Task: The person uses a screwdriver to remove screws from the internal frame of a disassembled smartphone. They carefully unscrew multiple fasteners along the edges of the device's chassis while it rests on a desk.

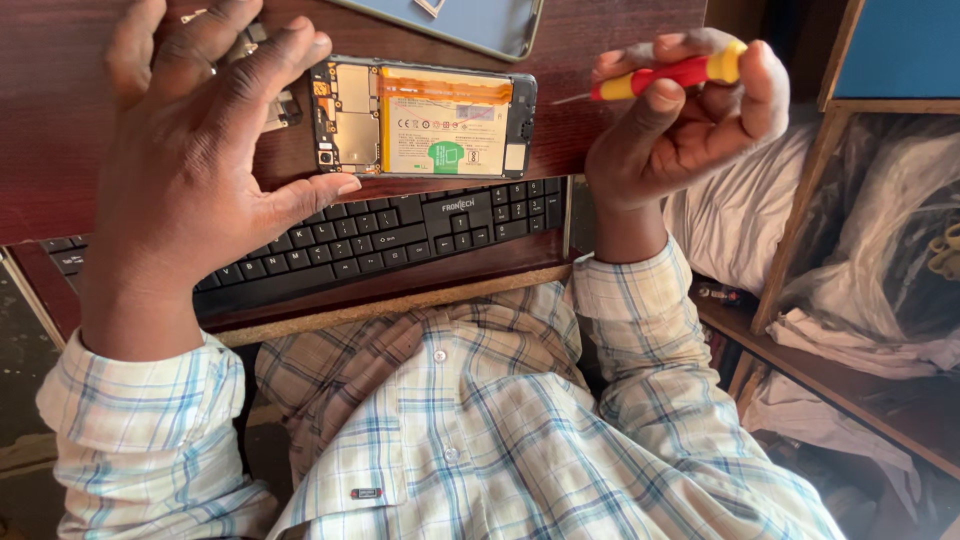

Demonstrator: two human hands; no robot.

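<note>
An opened phone (425, 118) with its back removed lies on the dark wooden desk (60, 150), showing its battery and circuit board. My left hand (195, 150) hovers at the phone's left end with fingers spread, thumb and forefinger close to its edges, holding nothing. To the right of the phone, my right hand (690, 115) grips a small red and yellow screwdriver (665, 75), its thin tip pointing left toward the phone's right end. A light blue phone back cover (470, 22) rests just beyond the phone.
A black keyboard (400, 230) sits on a pull-out tray under the desk edge. Small metal parts (275, 105) lie partly hidden by my left hand. Wooden shelves (800, 230) with white cloth and plastic bags (880, 250) stand at the right.
</note>
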